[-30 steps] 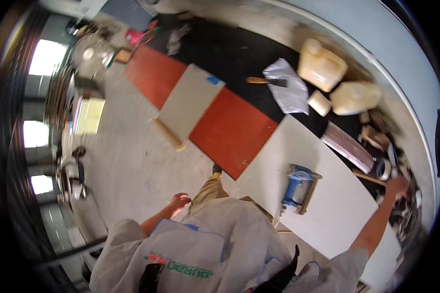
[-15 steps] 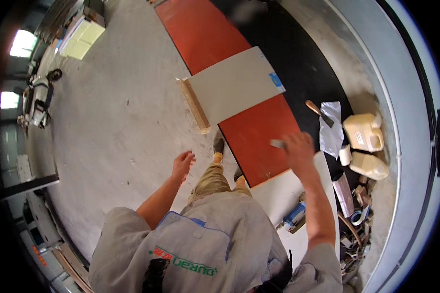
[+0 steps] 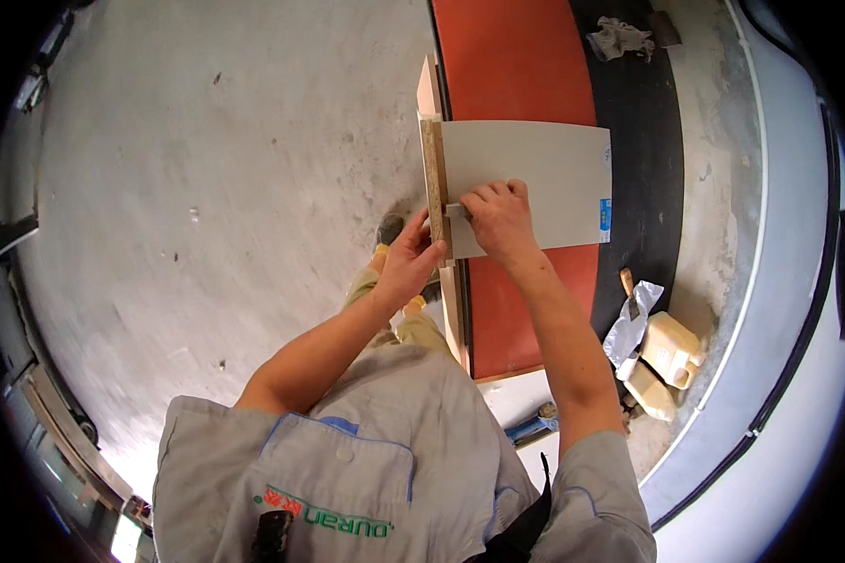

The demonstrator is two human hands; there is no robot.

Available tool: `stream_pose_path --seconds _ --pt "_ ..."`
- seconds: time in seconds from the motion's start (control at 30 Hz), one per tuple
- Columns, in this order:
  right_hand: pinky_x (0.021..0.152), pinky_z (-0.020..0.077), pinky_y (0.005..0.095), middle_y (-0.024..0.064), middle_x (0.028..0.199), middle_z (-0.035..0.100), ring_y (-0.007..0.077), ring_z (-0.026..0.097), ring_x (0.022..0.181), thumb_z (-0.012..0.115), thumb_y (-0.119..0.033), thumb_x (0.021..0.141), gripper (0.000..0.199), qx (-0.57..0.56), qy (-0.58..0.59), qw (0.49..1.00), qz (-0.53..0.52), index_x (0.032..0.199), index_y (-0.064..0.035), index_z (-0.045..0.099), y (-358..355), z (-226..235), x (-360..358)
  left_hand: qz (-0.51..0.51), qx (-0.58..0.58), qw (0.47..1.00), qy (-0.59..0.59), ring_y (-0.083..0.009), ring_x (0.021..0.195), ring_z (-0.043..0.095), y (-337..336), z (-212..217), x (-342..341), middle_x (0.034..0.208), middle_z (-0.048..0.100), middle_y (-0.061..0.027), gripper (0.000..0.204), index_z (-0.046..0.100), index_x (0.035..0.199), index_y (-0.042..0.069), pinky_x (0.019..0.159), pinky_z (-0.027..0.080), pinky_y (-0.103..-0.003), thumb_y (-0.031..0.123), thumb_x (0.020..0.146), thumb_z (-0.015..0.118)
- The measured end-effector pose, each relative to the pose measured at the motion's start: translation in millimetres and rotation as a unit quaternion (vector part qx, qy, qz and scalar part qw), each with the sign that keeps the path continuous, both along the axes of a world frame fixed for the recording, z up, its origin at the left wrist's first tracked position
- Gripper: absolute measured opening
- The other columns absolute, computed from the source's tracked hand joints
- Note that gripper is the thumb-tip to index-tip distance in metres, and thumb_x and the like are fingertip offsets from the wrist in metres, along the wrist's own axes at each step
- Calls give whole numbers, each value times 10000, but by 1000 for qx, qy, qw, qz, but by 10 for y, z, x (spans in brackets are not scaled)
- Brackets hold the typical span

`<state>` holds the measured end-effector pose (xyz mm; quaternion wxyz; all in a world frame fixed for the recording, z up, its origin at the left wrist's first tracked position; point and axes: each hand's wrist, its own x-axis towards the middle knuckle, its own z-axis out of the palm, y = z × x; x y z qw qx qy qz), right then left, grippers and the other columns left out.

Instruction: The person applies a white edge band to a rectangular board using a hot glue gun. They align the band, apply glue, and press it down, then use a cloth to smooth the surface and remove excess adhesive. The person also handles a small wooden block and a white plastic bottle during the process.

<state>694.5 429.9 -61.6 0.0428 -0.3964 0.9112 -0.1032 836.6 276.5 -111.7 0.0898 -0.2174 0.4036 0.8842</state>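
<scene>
A pale grey panel (image 3: 545,155) lies across a red surface (image 3: 516,56), its left end edged by a brown wooden strip (image 3: 433,155). My right hand (image 3: 502,218) is closed around a small flat grey blade-like piece (image 3: 455,211), whose tip meets the strip's inner side. At the near end of that strip, my left hand (image 3: 417,255) grips it, thumb on top and fingers along the outer side. The far end of the grey piece is hidden in my right fist.
A putty knife (image 3: 629,289) rests on silver foil (image 3: 629,324) at the right, beside cream plastic jugs (image 3: 671,349). A blue tool (image 3: 532,427) lies on a white surface near my right elbow. A crumpled cloth (image 3: 620,39) sits on the black strip (image 3: 634,159).
Both hands have moved forward to the wooden strip. My left hand now grips it, and the grey piece in my right hand has come against it. The view has shifted with me.
</scene>
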Motion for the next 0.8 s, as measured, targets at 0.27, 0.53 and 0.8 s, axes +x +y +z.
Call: stream_pose_path --seconds 0.27,0.53,0.8 --pt "1050 371 459 -35 1043 738 210 644 1081 717 -95 811 221 -28 -9 1000 -12 1015 -176 730 -89 -5 17 -27 -62 998 -17 -123 1150 612 -38 -23 -7 1390 621 -100 735 292 1654 36 980 514 -291 35 1011 647" --pt "1234 255 544 -7 1043 714 236 623 1145 676 -76 823 233 -64 -40 997 8 1035 -155 731 -22 -79 -38 -30 -83 996 -11 -146 1191 603 -53 -1 -9 1388 612 -103 725 304 1642 17 971 535 -327 48 1011 659" --pt "1234 265 539 0 1072 682 229 615 1151 675 -61 801 238 -71 -84 994 -19 1023 -141 709 -32 -111 -68 -56 -110 991 -46 -162 1250 582 -91 163 -98 1408 599 -92 714 323 1629 -1 1016 518 -328 29 1001 662"
